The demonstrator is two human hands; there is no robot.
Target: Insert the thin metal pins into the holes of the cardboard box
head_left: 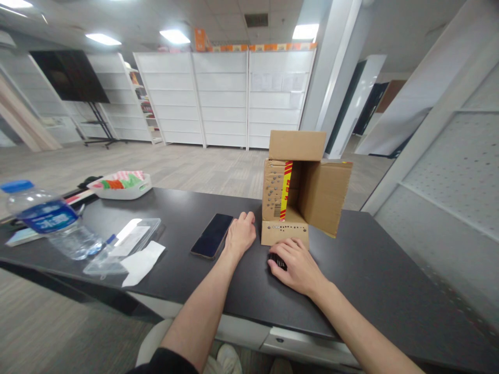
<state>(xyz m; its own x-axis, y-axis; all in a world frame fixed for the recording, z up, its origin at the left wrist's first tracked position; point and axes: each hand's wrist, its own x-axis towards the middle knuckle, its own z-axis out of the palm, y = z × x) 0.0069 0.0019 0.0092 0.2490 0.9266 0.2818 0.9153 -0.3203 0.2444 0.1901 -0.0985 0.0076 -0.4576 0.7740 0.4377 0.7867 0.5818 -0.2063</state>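
An opened cardboard box (275,189) stands on the dark table, its mouth facing me and its flaps spread. Yellow-and-red tape runs down its left part, and rows of small dark dots mark the left side and the lower flap. In front of that lower flap, my right hand (298,266) curls over a small black object with pale stripes (277,261), mostly hidden under the palm. My left hand (241,234) rests on the table left of the box with fingers curled in; anything inside them is hidden. Beside it lies a phone (212,236), its screen dark.
A water bottle (50,218) with a blue cap is at the left. Near it are a clear plastic case (146,234) and a white paper piece (144,264). Farther back sits a white basket (120,193) with colourful contents. White shelving (222,98) stands beyond the table.
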